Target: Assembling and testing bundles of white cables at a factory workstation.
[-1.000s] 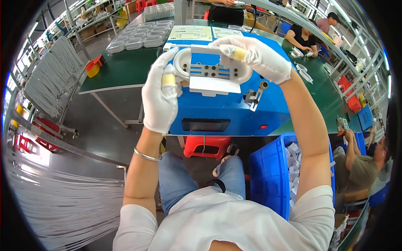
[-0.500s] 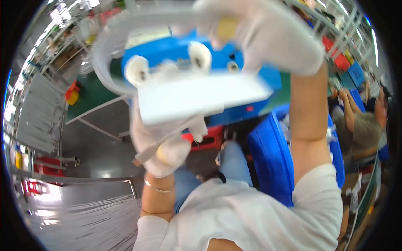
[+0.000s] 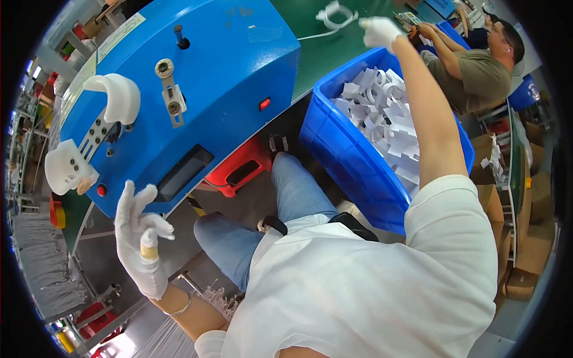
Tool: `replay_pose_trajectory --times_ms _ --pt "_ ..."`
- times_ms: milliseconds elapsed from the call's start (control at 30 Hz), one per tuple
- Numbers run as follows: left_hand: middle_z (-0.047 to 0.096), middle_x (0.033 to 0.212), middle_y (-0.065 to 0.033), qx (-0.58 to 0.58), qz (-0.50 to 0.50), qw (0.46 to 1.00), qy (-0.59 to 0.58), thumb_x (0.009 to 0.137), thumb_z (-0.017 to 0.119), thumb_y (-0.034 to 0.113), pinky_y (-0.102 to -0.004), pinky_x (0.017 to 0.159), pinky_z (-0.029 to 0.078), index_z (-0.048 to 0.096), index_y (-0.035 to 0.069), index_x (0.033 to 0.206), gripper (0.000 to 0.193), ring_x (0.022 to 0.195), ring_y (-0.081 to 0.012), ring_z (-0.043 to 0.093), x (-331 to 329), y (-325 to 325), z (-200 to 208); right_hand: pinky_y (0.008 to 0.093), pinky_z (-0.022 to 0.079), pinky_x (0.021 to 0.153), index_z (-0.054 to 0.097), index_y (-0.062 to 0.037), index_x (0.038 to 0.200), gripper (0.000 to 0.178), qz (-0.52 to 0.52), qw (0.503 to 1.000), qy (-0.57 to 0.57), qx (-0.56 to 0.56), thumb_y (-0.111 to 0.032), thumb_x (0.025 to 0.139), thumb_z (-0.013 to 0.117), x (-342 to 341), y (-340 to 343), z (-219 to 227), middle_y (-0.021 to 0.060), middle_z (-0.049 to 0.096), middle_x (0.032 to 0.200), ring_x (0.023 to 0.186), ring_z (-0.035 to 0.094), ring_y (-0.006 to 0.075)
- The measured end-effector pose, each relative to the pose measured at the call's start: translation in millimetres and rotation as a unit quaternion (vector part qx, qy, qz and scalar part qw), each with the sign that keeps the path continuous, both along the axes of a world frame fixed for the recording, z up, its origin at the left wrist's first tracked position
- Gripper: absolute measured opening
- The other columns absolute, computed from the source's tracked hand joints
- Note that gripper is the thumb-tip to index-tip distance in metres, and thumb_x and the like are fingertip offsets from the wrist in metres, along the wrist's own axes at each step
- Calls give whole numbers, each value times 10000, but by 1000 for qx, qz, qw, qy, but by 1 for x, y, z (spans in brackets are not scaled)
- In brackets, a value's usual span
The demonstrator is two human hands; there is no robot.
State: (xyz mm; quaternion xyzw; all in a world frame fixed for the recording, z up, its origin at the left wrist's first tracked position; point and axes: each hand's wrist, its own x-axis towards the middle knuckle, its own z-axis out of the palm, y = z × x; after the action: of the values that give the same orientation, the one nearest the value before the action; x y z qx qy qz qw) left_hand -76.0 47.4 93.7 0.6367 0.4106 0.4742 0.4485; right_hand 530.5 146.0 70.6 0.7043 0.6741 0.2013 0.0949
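My left hand (image 3: 140,238), in a white glove with a yellow wrap on one finger, is open beside the front of a blue machine (image 3: 239,71). Its fingers are spread and hold nothing. On the machine's left stand two white curved holders (image 3: 125,98) joined by a slotted metal bar (image 3: 95,137). My right hand (image 3: 382,33), gloved too, is stretched far out over the green table. Its thumb and fingers look apart, and I see nothing held in it. Just left of it lies a loop of white cable (image 3: 337,24) with a white piece on it.
A blue bin (image 3: 364,149) full of white wrapped pieces (image 3: 388,113) stands below my right arm. A red stool (image 3: 239,167) is under the table. At the right, a person (image 3: 471,65) sits at work near cardboard boxes (image 3: 528,238).
The blurred white loop and white piece between my hands have left them; a white loop lies on the table. My right hand has moved far right, my left hand down and left. The view has turned.
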Motion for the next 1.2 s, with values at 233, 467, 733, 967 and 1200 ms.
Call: replay_pose_trajectory --times_ms 233,467,733,967,1200 --pt "581 1157 -204 -4 34 998 48 805 685 454 -196 598 453 417 -47 1344 783 671 -92 550 -4 0 1 408 474 892 674 -75 1069 389 -205 908 27 -363 -291 767 559 -58 -122 -127 142 673 1054 962 641 325" --pt "634 1049 -173 21 6 999 25 844 675 343 -216 612 464 490 -51 1281 616 672 -98 562 15 8 15 337 495 667 685 -27 841 201 -201 878 428 -79 -195 739 641 -13 -125 -128 113 673 818 744 644 213" --pt "672 909 -140 -40 -125 991 9 938 509 379 -289 711 519 609 -69 1104 489 752 -185 646 69 16 42 327 389 969 633 -7 824 150 186 837 512 39 4 674 633 -90 -126 73 137 624 1045 1176 497 259" --pt "629 1089 -184 -137 -246 953 -111 864 574 512 -317 807 536 487 -58 1263 701 918 -230 655 80 22 54 380 355 1022 704 -110 961 339 418 813 404 9 -82 626 743 -243 -134 147 134 537 1275 1288 406 309" --pt "652 848 -8 21 -30 998 -46 856 584 -5 -180 566 457 678 22 1027 197 634 -45 556 55 10 100 399 369 1038 668 -48 1051 296 587 741 266 191 -81 758 640 -291 -100 167 190 547 1256 1221 490 325"
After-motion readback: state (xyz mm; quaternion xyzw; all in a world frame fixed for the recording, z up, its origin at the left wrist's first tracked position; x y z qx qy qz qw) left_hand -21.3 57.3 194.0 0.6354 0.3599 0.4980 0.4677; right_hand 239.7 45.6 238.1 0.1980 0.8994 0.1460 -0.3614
